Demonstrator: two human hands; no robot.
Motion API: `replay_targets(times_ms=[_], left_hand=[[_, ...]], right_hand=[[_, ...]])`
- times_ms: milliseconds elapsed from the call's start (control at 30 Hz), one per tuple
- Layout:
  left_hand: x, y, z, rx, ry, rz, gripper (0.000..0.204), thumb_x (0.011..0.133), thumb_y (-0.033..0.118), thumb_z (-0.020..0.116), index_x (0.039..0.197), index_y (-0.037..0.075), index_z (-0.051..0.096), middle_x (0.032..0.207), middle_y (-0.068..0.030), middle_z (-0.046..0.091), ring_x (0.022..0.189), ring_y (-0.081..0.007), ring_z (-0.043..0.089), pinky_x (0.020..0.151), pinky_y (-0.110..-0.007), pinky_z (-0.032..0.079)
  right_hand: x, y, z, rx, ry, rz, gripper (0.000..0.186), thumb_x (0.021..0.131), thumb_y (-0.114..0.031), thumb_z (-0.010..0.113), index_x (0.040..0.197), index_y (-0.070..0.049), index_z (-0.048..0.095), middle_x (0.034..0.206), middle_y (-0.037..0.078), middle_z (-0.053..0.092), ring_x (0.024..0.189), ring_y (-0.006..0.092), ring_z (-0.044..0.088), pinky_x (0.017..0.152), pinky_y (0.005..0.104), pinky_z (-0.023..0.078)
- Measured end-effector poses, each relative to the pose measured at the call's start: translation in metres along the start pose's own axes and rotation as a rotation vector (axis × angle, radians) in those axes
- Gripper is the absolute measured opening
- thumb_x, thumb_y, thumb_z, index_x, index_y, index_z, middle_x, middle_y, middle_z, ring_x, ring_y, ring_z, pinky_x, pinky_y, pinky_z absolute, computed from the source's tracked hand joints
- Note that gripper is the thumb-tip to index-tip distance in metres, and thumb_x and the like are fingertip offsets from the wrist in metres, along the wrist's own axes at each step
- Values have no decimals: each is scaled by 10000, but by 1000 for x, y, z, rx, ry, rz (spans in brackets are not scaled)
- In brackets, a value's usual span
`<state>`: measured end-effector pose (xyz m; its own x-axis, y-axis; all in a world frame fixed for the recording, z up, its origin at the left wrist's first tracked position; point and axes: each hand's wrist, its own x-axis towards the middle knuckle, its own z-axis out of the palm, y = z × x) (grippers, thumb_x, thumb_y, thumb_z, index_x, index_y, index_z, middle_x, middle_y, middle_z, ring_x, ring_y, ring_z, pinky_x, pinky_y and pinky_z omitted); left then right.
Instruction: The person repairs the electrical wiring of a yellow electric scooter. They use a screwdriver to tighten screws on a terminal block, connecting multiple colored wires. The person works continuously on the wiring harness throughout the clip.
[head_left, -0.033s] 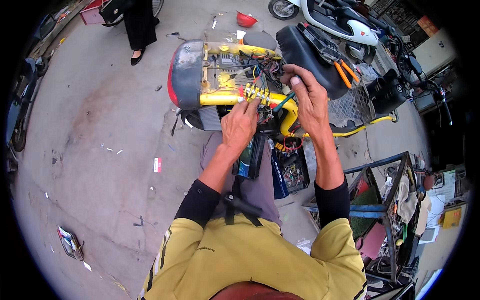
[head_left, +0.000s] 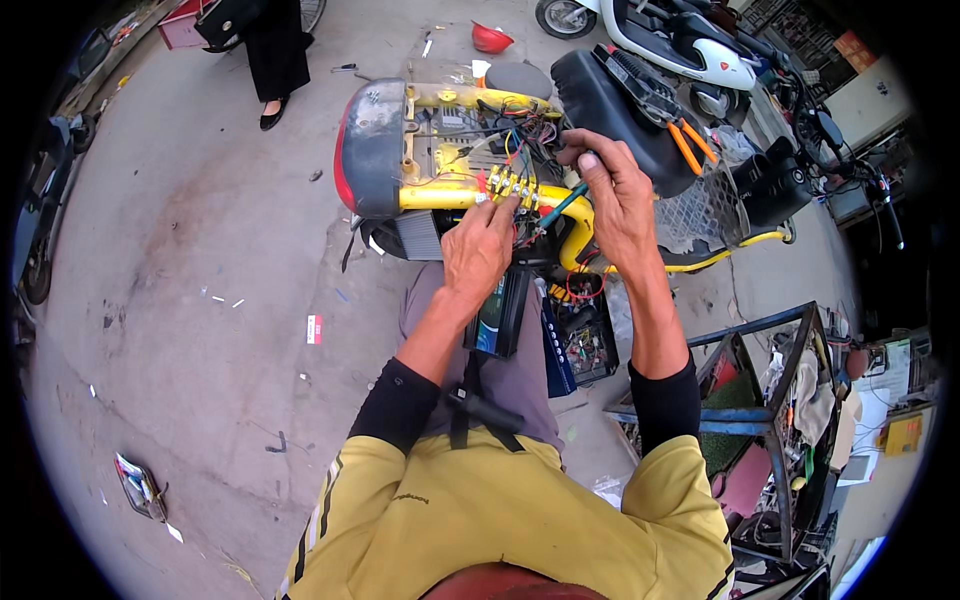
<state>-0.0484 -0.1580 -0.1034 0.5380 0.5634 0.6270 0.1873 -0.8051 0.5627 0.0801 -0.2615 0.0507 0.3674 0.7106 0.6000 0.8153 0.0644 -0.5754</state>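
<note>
Two hands: both up at the open yellow scooter frame, which I see from above.
Left hand: fingertips pinched on the yellow connector strip at the frame's near rail; grip narrow, a small part held, too small to name.
Right hand: closed around a green-handled screwdriver, shaft angled down-left toward the connector strip.
Wiring: tangled red, black and blue bundle inside the frame, just behind the strip.
Scooter seat: black, flipped up to the right of the frame, with orange-handled pliers lying on it.
Tail light: red and grey, at the frame's left end.
Open black box: on the ground below my right forearm, circuit parts inside.
Blue metal rack: far right, cluttered.
Other person: black trousers and shoe at top left, well apart.
</note>
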Motion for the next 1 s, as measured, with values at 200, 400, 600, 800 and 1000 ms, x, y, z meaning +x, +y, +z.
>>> replay_targets(times_ms=[200, 400, 600, 800, 1000], left_hand=[[-3, 1, 3, -3, -28, -11, 360, 975, 120, 735, 1335, 108, 734, 1093, -139, 743, 1020, -353, 744, 815, -472, 612], [-1, 1, 1, -1, -31, -12, 366, 970, 115, 732, 1336, 95, 730, 1091, -134, 738, 1032, -345, 739, 821, -470, 611], [-2, 2, 1, -8, -11, 4, 359, 959, 99, 734, 1317, 83, 730, 1070, -125, 729, 988, -337, 732, 794, -469, 603], [-4, 0, 1, -28, 10, 9, 378, 947, 83, 741, 1325, 78, 722, 1045, -113, 710, 944, -324, 721, 760, -465, 594], [-4, 2, 0, -35, -1, 17, 408, 939, 87, 746, 1345, 76, 714, 1052, -105, 706, 958, -316, 720, 752, -459, 597]], right_hand=[[-9, 2, 9, -61, -8, 1, 248, 1073, -9, 627, 1301, 5, 722, 1079, 163, 772, 1004, 278, 777, 895, 371, 593], [-10, 15, 24, -134, 18, -95, 253, 1025, 10, 674, 1271, 8, 734, 1082, 174, 773, 999, 333, 766, 886, 410, 598], [-10, 24, 34, -226, -11, -190, 258, 991, 33, 686, 1241, 7, 744, 1109, 180, 772, 1019, 367, 738, 892, 440, 590], [-14, 20, 29, -327, -120, -354, 280, 973, 51, 716, 1248, 1, 739, 1091, 164, 780, 972, 343, 734, 856, 426, 591], [-32, 25, 26, -381, -44, -379, 296, 946, 60, 746, 1236, 1, 746, 1103, 167, 784, 974, 349, 742, 856, 422, 597]])
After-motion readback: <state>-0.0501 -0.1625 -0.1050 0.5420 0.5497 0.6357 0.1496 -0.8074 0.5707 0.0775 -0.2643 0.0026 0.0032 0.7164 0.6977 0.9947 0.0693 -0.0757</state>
